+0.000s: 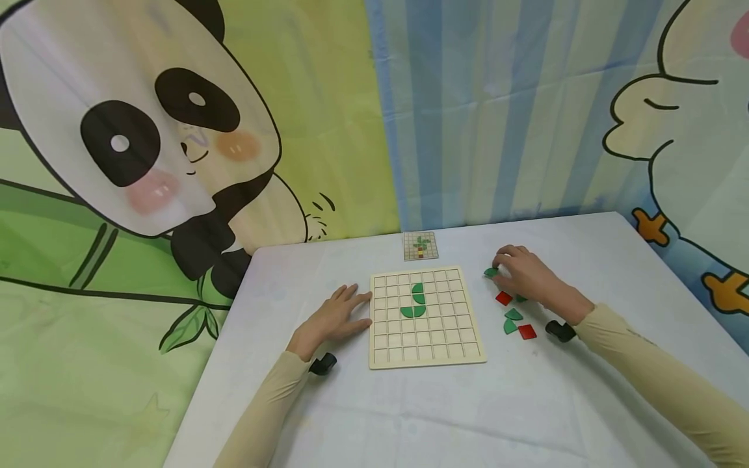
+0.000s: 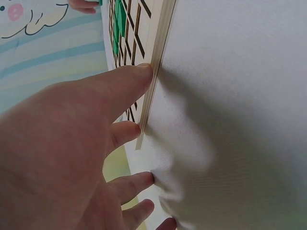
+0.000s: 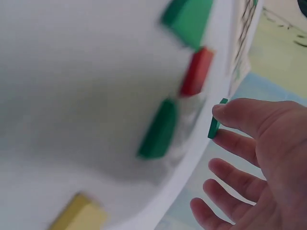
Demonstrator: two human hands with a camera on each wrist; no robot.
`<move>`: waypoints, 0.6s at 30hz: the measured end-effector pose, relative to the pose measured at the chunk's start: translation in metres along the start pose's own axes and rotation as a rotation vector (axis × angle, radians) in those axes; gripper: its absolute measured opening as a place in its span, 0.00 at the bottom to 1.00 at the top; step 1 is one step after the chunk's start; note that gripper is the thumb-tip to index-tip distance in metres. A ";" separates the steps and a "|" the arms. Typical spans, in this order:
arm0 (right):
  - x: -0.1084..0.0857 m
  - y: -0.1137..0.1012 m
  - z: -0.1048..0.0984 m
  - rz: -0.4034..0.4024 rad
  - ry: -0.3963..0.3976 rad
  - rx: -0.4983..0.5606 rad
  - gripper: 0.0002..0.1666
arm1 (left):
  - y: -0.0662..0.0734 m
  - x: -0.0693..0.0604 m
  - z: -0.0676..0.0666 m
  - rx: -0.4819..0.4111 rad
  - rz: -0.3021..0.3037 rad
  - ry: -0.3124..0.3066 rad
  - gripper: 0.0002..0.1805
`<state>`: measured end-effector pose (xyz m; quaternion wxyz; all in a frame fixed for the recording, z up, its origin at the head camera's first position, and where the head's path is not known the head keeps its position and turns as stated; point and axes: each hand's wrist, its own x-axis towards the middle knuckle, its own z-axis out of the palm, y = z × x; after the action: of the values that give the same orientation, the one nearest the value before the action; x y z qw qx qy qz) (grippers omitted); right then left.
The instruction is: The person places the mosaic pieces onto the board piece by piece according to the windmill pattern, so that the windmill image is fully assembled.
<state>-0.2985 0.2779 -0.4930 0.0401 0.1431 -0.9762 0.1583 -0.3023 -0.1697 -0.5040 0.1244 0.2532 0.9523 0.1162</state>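
A wooden grid board (image 1: pixel 386 344) lies on the white table with several green quarter-round pieces (image 1: pixel 419 298) near its upper middle. My left hand (image 1: pixel 333 318) rests at the board's left edge, fingers spread; in the left wrist view the thumb and a finger of the left hand (image 2: pixel 62 143) touch that edge. My right hand (image 1: pixel 529 276), to the right of the board, pinches a green piece (image 1: pixel 491 272) between thumb and forefinger. The right wrist view shows the right hand (image 3: pixel 268 148) holding this green piece (image 3: pixel 217 120), its other fingers loosely bent.
Beside the right hand lie loose green pieces (image 1: pixel 513 314) and red pieces (image 1: pixel 527 332). A yellow piece (image 3: pixel 81 214) appears in the right wrist view. A small patterned card (image 1: pixel 412 252) lies behind the board. Printed cloth with a panda (image 1: pixel 246 201) hangs behind the table.
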 end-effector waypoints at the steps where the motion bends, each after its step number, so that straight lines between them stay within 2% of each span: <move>1: 0.001 -0.004 -0.001 -0.010 -0.003 0.006 0.16 | 0.000 0.000 0.000 0.002 -0.001 -0.001 0.37; 6: 0.005 -0.017 -0.001 -0.041 -0.015 0.001 0.16 | 0.001 0.000 0.000 -0.010 -0.005 0.000 0.37; 12: 0.007 -0.021 0.002 -0.064 -0.021 -0.001 0.16 | 0.001 0.001 0.001 -0.011 -0.018 0.000 0.37; 18: 0.009 -0.030 0.004 -0.125 -0.007 0.014 0.15 | 0.001 0.000 0.000 0.004 -0.010 0.005 0.37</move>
<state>-0.2982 0.2475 -0.4868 0.0455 0.2047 -0.9643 0.1616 -0.3021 -0.1690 -0.5037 0.1222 0.2483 0.9541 0.1141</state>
